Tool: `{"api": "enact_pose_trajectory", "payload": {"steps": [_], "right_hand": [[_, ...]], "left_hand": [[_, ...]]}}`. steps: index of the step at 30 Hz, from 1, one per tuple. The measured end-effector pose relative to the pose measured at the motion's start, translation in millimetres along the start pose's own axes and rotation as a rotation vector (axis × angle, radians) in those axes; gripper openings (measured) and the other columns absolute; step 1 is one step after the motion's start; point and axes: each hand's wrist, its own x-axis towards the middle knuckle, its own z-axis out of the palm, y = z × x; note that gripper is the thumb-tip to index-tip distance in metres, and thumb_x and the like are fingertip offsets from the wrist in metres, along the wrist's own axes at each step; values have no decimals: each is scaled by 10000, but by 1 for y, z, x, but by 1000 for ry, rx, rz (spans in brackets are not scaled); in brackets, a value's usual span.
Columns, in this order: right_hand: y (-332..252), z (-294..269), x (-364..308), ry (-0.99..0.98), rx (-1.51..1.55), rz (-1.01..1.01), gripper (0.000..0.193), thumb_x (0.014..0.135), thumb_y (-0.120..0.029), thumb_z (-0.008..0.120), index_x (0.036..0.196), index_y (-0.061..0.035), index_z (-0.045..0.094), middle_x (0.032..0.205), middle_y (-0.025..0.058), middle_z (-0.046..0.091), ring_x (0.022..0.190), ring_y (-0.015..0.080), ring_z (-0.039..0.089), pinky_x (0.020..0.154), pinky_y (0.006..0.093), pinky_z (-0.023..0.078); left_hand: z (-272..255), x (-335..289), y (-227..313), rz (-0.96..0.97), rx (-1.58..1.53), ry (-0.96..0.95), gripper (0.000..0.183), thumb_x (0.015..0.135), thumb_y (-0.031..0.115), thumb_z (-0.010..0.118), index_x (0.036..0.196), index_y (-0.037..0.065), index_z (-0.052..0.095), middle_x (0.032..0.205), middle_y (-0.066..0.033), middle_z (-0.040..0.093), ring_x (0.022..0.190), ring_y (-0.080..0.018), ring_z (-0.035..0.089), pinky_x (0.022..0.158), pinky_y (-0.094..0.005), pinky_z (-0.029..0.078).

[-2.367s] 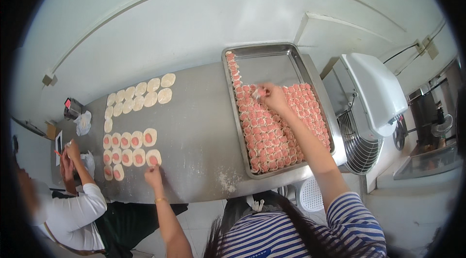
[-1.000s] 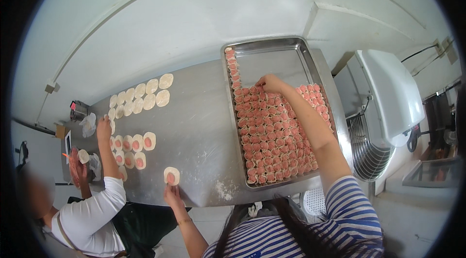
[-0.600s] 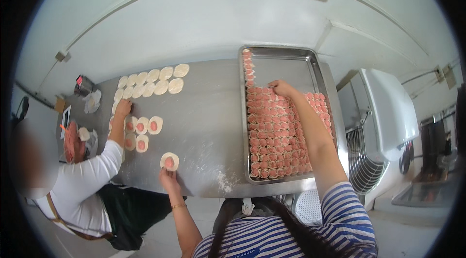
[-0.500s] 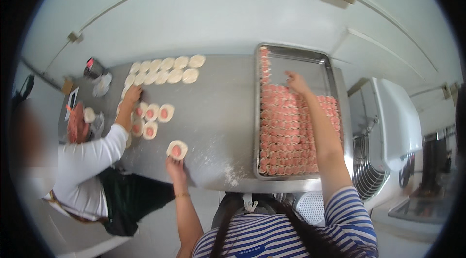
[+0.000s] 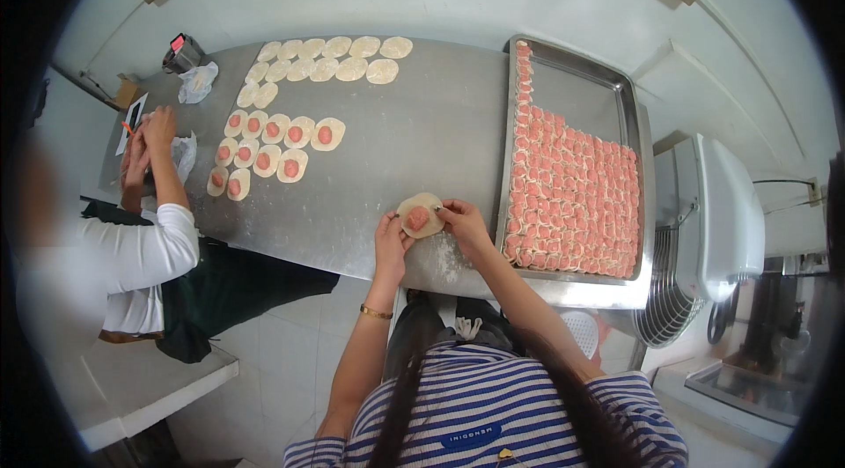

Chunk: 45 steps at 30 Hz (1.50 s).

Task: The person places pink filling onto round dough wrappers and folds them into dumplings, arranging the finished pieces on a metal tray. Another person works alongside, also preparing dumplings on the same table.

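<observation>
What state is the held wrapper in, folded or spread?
Spread: the wrapper shows as an open round between the left hand and right hand, its pink filling uncovered.

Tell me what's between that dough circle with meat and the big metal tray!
In the head view, the right hand is there, touching the dough circle, then some metal tabletop before the metal tray.

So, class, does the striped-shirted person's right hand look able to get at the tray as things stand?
Probably yes: the right hand is close to the tray's near left corner, with only bare table between, though its fingers seem busy pinching the wrapper's edge.
</observation>
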Motion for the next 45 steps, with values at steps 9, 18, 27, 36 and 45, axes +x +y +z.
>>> {"api": "enact_pose_trajectory", "payload": {"steps": [9, 18, 27, 36, 45], "right_hand": [[38, -20, -10, 126, -273, -150, 269, 791, 23, 553, 1051, 56, 615, 909, 98, 650, 822, 155, 631, 735, 262, 507], [25, -4, -28, 163, -641, -395, 233, 745, 35, 613, 975, 29, 647, 933, 94, 656, 822, 154, 639, 720, 270, 500], [3, 0, -38, -59, 39, -307, 270, 789, 31, 602, 1057, 31, 576, 1009, 96, 636, 940, 142, 600, 801, 251, 467], [-6, -17, -37, 71, -345, -314, 167, 793, 16, 609, 960, 13, 615, 836, 44, 636, 804, 107, 586, 746, 244, 472], [-8, -21, -42, 5, -620, -517, 302, 691, 62, 613, 990, 21, 617, 863, 62, 635, 826, 173, 632, 756, 277, 506]], "left_hand": [[-22, 3, -24, 250, 587, -74, 275, 852, -33, 472, 1087, -20, 614, 986, -111, 663, 845, -155, 644, 716, -264, 510], [-25, 11, -29, 393, 810, -92, 210, 784, -34, 615, 990, -4, 648, 906, -110, 663, 775, -182, 657, 704, -278, 517], [-11, 6, -23, 106, 261, -175, 139, 879, 94, 618, 973, 23, 546, 960, -33, 592, 856, -97, 567, 706, -235, 495], [18, -26, 1, 132, 15, -145, 195, 852, 0, 587, 1038, 13, 527, 964, -71, 601, 879, -114, 587, 728, -232, 504], [-5, -1, -29, 541, 734, -182, 134, 755, -38, 648, 877, 2, 611, 1017, -107, 648, 871, -194, 640, 776, -302, 496]]}}
